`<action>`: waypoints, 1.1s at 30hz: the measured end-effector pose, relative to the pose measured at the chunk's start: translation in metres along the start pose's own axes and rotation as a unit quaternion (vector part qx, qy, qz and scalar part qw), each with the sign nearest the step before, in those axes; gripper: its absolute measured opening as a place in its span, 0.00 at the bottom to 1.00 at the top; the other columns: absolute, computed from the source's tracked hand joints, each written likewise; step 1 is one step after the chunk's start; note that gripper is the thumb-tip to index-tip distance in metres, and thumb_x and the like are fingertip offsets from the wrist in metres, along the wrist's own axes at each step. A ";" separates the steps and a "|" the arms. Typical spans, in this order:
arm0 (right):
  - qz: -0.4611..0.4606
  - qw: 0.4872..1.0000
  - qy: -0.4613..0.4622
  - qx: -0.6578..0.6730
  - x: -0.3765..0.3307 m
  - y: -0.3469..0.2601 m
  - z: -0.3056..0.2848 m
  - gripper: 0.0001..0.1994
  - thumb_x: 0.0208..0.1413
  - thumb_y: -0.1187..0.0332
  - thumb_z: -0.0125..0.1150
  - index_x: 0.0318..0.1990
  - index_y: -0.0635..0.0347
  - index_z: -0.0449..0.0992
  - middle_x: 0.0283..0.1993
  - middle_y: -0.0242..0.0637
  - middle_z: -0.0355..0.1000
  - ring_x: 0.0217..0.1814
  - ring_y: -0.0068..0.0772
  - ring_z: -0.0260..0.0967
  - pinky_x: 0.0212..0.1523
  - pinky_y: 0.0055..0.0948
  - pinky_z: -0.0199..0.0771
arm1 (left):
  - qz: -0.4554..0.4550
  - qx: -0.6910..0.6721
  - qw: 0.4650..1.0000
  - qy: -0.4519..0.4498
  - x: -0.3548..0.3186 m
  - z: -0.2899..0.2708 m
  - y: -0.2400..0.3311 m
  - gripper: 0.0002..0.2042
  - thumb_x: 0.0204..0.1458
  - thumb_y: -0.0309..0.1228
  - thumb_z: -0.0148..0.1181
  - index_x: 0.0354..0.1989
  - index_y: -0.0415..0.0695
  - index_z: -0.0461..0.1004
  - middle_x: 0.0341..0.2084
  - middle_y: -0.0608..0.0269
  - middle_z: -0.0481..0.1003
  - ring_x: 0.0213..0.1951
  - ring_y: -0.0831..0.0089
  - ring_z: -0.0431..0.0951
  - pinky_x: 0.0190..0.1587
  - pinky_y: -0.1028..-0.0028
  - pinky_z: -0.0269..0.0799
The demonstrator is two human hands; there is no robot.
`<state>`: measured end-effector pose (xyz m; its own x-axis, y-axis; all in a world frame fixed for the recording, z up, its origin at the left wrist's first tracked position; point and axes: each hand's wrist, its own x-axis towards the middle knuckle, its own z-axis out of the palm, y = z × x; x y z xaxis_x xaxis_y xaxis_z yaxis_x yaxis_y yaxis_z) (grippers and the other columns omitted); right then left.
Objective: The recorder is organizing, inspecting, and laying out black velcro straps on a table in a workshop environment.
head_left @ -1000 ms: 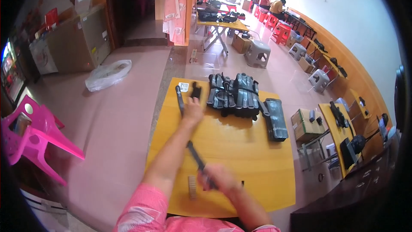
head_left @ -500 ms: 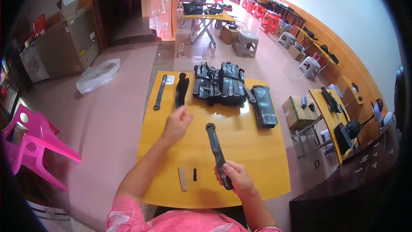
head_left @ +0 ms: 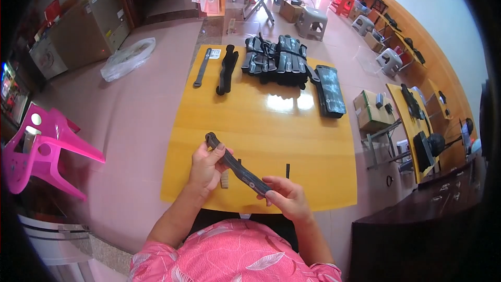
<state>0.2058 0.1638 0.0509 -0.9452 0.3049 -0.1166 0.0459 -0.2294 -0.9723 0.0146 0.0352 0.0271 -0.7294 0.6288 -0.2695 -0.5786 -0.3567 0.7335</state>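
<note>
Both hands hold a dark grey strap (head_left: 241, 172) with a rounded loop end, slanting across the near part of the yellow table. My left hand (head_left: 206, 169) pinches it near the loop end. My right hand (head_left: 288, 197) grips its lower right end, which has a small pale mark. Partly behind my left hand lies a beige ribbed strip (head_left: 225, 179). One small black strip (head_left: 287, 171) is just beyond my right hand; another dark piece shows only a tip behind the strap.
On the far part of the table (head_left: 250, 120) lie a single strap (head_left: 202, 69), a black strap bunch (head_left: 226, 70), a tied bundle of straps (head_left: 276, 60) and a flat stack (head_left: 330, 93). A pink plastic chair (head_left: 47, 149) stands left; a carton (head_left: 371, 110) is right.
My left hand has come back from the black strap bunch and taken the strap's loop end. The strap has turned more slanted. The view has tilted down, and a small black strip now shows near my right hand.
</note>
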 end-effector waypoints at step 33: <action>-0.054 0.987 -0.138 -0.063 -0.010 -0.011 0.025 0.14 0.49 0.76 0.63 0.44 0.71 0.74 0.35 0.35 0.73 0.33 0.19 0.68 0.33 0.19 0.69 | -0.204 0.014 0.962 -0.180 -0.064 0.012 -0.013 0.19 0.58 0.32 0.46 0.54 0.33 0.60 0.25 0.64 0.69 0.24 0.79 0.68 0.26 0.80 0.65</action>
<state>0.2070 0.1402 0.0682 -0.9980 0.0537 0.0322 -0.0368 -0.0871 -0.9955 0.0733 0.0079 0.0425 -0.2678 0.9126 -0.3089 -0.7760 -0.0142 0.6306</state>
